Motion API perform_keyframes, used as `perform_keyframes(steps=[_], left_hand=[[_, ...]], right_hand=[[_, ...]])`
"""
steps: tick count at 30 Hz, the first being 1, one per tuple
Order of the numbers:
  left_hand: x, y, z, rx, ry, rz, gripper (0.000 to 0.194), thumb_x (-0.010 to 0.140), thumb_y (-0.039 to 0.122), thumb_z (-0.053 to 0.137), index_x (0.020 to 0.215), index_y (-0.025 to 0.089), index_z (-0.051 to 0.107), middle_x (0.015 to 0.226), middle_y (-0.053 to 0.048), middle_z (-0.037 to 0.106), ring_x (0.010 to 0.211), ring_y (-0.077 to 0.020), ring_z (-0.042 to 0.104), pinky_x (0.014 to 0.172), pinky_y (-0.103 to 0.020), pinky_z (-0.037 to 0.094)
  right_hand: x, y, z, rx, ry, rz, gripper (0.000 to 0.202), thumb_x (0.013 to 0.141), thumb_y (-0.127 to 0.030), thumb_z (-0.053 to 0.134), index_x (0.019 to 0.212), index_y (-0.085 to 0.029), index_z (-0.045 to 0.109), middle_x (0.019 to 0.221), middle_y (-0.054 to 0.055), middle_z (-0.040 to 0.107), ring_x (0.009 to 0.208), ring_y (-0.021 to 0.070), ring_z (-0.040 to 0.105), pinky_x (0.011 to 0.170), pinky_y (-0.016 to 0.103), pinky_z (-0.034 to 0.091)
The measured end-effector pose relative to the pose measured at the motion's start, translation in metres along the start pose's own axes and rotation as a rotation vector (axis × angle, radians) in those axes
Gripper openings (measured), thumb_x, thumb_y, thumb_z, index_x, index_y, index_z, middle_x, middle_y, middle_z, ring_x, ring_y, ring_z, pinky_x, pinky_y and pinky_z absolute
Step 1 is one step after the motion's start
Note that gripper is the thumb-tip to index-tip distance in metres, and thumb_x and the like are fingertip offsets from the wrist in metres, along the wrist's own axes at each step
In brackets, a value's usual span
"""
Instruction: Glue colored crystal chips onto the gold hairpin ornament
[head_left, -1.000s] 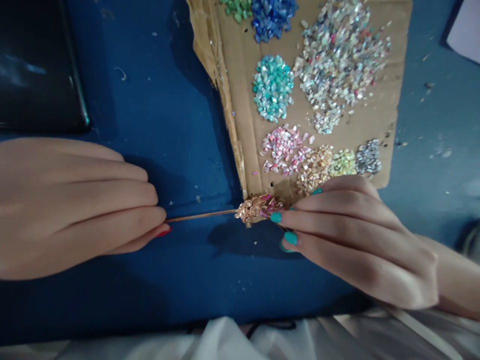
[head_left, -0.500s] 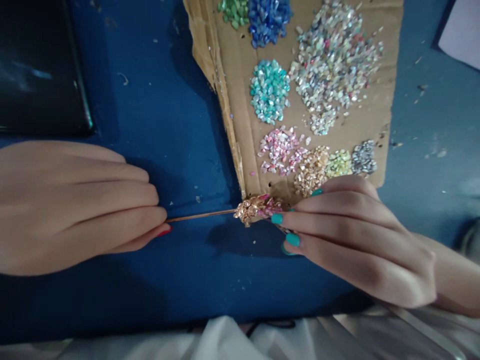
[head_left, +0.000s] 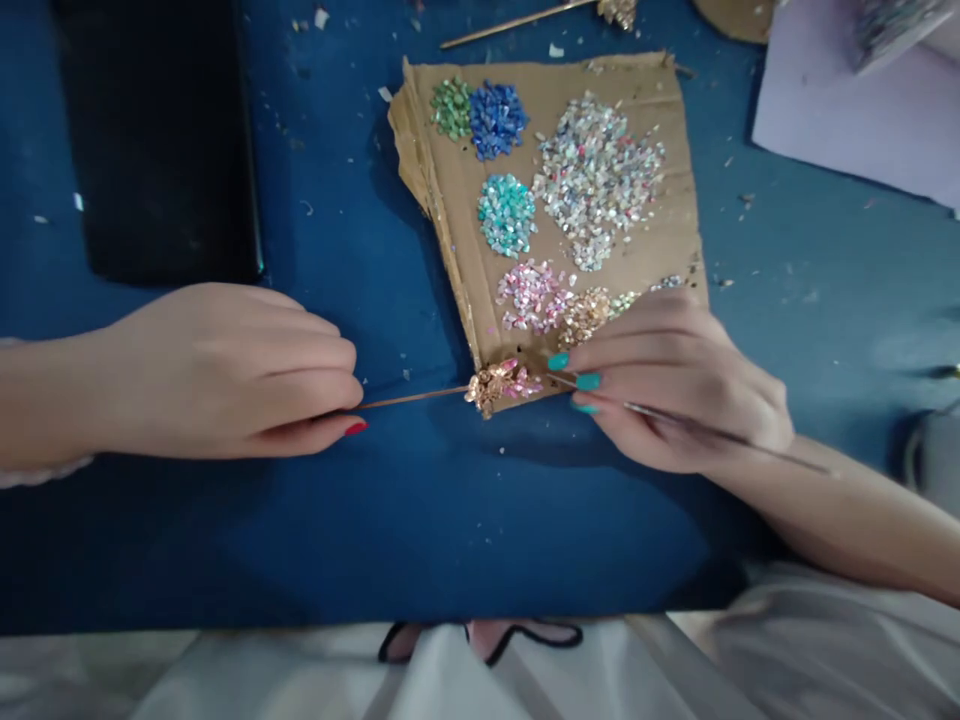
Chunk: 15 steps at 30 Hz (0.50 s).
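Note:
My left hand (head_left: 255, 375), its fingers curled closed with a red thumbnail showing, grips a copper-coloured hair stick (head_left: 416, 397). At the stick's far end, an ornament (head_left: 501, 384) of gold and pink pieces hangs over the lower left corner of the cardboard. Just right of it, my right hand (head_left: 660, 385), with turquoise nails, pinches a thin pointed tool (head_left: 720, 434). The tool's tip is close to the pink pieces; whether it touches them I cannot tell. Piles of pink chips (head_left: 534, 296) and gold chips (head_left: 584, 317) lie just above the ornament.
The cardboard sheet (head_left: 622, 268) carries turquoise (head_left: 507, 215), blue (head_left: 498, 119), green (head_left: 451, 107) and pale mixed chips (head_left: 596, 170). A black tablet-like slab (head_left: 161, 140) lies left. Another stick (head_left: 517, 22) is at the top, lilac paper (head_left: 817, 110) upper right. Scraps dot the blue table.
The view has shifted and shows more of the table. My right hand has turned, so the thin tool's shaft now shows across it. My left hand keeps its grip on the hair stick.

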<state>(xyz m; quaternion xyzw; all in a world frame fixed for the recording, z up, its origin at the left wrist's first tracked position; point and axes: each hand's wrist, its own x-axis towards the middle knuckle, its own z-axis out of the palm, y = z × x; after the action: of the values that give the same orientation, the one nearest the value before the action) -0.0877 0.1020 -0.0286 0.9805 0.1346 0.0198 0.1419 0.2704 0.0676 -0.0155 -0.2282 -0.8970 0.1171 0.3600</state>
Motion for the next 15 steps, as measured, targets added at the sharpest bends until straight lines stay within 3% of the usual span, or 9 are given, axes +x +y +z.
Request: perform_keyframes(steps=[5, 8, 12, 14, 15], left_hand=[[0.006, 0.0, -0.006, 0.047, 0.005, -0.007, 0.056, 0.111, 0.043, 0.03, 0.08, 0.021, 0.071, 0.074, 0.002, 0.062, 0.067, -0.0126, 0.05, 0.065, -0.028, 0.04], [0.009, 0.003, -0.008, 0.097, 0.006, -0.01, 0.059, 0.112, 0.044, 0.028, 0.085, 0.018, 0.073, 0.078, 0.001, 0.065, 0.068, -0.0124, 0.053, 0.067, -0.028, 0.042], [0.01, 0.003, -0.009, 0.085, -0.128, -0.174, 0.071, 0.11, 0.056, 0.018, 0.092, 0.016, 0.074, 0.087, -0.002, 0.067, 0.074, -0.0142, 0.055, 0.075, -0.031, 0.05], [0.009, 0.001, -0.008, 0.093, -0.122, -0.238, 0.074, 0.109, 0.056, 0.014, 0.096, 0.014, 0.074, 0.091, -0.004, 0.067, 0.077, -0.0153, 0.057, 0.079, -0.032, 0.052], [0.007, 0.001, -0.009, 0.114, -0.097, -0.269, 0.073, 0.11, 0.053, 0.014, 0.1, 0.013, 0.073, 0.095, -0.005, 0.068, 0.081, -0.0157, 0.058, 0.081, -0.032, 0.052]], right_hand=[[-0.002, 0.004, 0.013, 0.003, 0.158, 0.062, 0.016, 0.093, -0.011, 0.07, 0.102, -0.024, 0.066, 0.091, 0.005, 0.08, 0.084, 0.0209, 0.078, 0.077, 0.038, 0.063], [0.0, 0.005, 0.014, -0.021, 0.166, 0.022, 0.021, 0.092, -0.008, 0.069, 0.103, -0.025, 0.065, 0.09, 0.005, 0.08, 0.084, 0.022, 0.078, 0.075, 0.038, 0.065], [-0.001, 0.007, 0.019, -0.096, 0.181, 0.005, 0.017, 0.095, -0.011, 0.067, 0.102, -0.026, 0.064, 0.089, 0.002, 0.079, 0.082, 0.0208, 0.076, 0.072, 0.039, 0.064], [-0.004, 0.008, 0.023, -0.143, 0.189, 0.053, 0.007, 0.102, -0.022, 0.061, 0.098, -0.027, 0.065, 0.088, 0.002, 0.077, 0.082, 0.0197, 0.075, 0.075, 0.041, 0.065], [-0.005, 0.009, 0.025, -0.171, 0.188, 0.09, 0.012, 0.105, -0.026, 0.057, 0.097, -0.027, 0.066, 0.088, 0.002, 0.076, 0.084, 0.0194, 0.074, 0.077, 0.042, 0.065]])
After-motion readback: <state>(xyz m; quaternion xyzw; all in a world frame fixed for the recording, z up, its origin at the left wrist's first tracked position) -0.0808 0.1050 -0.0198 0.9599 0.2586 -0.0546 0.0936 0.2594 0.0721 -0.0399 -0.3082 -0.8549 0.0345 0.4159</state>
